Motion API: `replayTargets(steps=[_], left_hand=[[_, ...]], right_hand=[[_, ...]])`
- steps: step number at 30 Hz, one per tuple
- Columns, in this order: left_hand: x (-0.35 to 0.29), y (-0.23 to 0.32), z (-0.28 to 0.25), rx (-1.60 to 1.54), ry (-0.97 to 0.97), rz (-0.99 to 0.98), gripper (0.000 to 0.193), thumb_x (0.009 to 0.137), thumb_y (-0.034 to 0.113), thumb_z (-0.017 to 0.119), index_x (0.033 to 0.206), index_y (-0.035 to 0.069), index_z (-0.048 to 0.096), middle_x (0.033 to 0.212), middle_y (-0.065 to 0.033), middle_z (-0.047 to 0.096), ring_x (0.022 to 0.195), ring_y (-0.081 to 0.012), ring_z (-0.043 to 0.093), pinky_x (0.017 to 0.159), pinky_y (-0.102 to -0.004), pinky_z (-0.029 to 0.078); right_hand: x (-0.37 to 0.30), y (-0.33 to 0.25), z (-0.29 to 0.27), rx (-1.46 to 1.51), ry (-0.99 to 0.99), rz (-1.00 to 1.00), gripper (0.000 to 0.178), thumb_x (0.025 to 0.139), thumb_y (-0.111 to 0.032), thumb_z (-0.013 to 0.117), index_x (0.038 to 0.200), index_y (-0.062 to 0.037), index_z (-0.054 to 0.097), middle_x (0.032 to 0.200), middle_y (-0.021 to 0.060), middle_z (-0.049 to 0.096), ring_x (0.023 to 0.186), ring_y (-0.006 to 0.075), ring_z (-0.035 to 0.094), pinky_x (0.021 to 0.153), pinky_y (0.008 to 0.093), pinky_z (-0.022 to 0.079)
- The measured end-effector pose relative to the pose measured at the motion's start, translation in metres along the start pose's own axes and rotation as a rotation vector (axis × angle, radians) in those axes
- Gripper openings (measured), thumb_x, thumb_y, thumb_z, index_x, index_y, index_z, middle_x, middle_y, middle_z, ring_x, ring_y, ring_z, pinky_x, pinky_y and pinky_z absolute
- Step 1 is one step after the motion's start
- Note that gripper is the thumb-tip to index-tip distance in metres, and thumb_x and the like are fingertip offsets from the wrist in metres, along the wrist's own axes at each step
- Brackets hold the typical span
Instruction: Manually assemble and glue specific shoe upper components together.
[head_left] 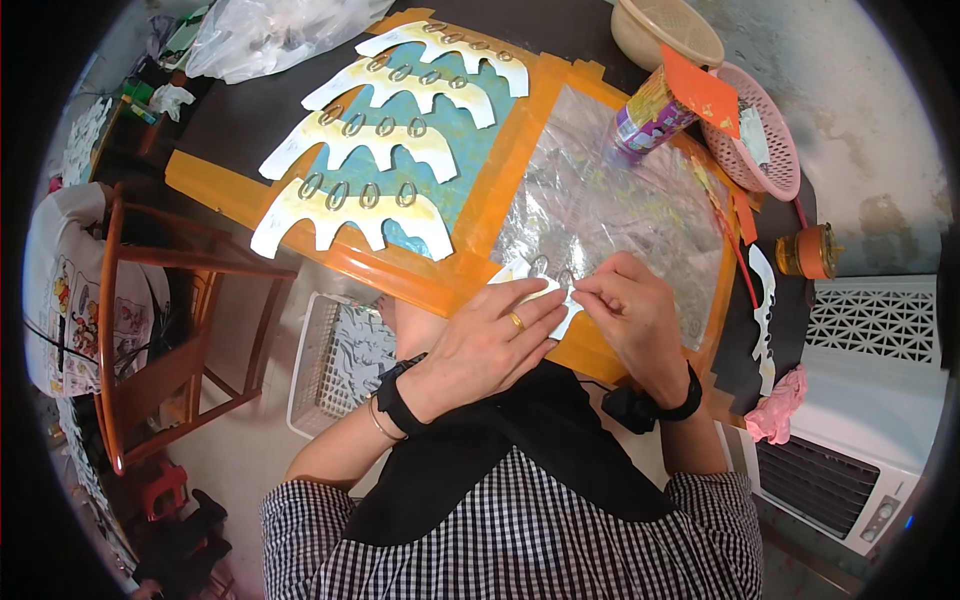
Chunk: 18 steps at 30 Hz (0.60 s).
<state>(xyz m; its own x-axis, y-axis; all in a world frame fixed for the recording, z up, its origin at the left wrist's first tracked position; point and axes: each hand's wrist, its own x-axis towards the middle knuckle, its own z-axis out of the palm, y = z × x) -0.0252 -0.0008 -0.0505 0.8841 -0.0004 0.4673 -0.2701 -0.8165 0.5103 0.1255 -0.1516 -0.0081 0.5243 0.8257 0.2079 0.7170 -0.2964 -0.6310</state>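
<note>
My left hand (485, 345) lies with its fingers stretched flat over a white scalloped cut-out piece (568, 322) near the table's front edge, pressing on it. Two oval metal rings (541, 267) stand up along that piece's upper edge. At its right end, my right hand (632, 308) pinches thumb and forefinger together beside a ring; what sits between the fingertips is too small to make out. To the left, several similar white pieces with yellowish upper edges, such as the nearest one (350, 216), lie in a stepped row, each bearing oval rings.
Orange tape (516, 150) frames a teal mat (470, 150) and a clear plastic sheet (610, 210). A purple can (650, 118), pink basket (765, 130), beige bowl (668, 30) and amber jar (806, 251) stand right. A wooden chair (190, 265) and white crate (300, 385) are left.
</note>
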Motion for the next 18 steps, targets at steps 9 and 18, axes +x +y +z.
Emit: replayTargets(steps=[9, 18], left_hand=[[0.001, 0.0, 0.001, 0.02, -0.014, -0.011, 0.036, 0.086, 0.014, 0.072, 0.121, 0.004, 0.067, 0.129, -0.0062, 0.062, 0.123, -0.0267, 0.056, 0.099, -0.0386, 0.048], [0.002, -0.001, 0.001, 0.017, -0.041, 0.001, 0.038, 0.084, 0.012, 0.072, 0.12, 0.005, 0.067, 0.127, -0.0057, 0.062, 0.123, -0.0265, 0.055, 0.098, -0.039, 0.047]], right_hand=[[-0.005, -0.002, 0.007, 0.064, 0.038, 0.211, 0.011, 0.078, 0.0, 0.075, 0.082, -0.0038, 0.066, 0.076, 0.0051, 0.056, 0.061, 0.0145, 0.056, 0.056, 0.0281, 0.045], [-0.004, -0.001, 0.011, -0.032, 0.046, 0.198, 0.016, 0.077, -0.002, 0.073, 0.081, -0.0054, 0.058, 0.078, 0.0073, 0.058, 0.064, 0.0236, 0.059, 0.058, 0.0345, 0.047]])
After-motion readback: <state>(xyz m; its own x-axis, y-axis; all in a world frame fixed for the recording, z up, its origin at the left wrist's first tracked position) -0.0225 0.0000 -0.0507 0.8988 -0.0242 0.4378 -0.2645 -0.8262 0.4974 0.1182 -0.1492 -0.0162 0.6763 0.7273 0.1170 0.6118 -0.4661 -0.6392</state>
